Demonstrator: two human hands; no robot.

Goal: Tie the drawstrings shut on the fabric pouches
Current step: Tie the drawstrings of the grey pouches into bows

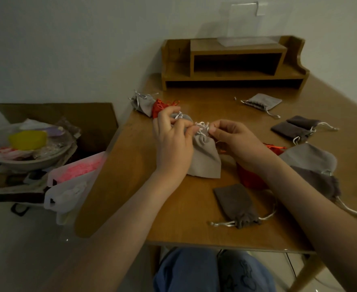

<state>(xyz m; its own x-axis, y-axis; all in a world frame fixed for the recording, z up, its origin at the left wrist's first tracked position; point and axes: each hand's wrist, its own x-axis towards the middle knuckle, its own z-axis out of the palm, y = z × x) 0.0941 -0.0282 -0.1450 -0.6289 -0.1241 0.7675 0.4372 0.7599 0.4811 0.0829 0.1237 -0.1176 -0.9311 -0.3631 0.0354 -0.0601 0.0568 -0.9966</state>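
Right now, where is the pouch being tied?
Head view, table centre: the light grey pouch lies between the left hand and right hand, which pinch its white drawstrings, with a red pouch to its right.

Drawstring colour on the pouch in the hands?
The drawstring is silvery white, on a light grey pouch. Shows in the head view.

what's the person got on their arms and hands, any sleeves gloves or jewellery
No sleeves in view: both forearms are bare right to the frame edge. The left hand and right hand wear no gloves, and no ring, watch or bracelet shows on the fingers or wrists. Below them, blue trousers cover the lap.
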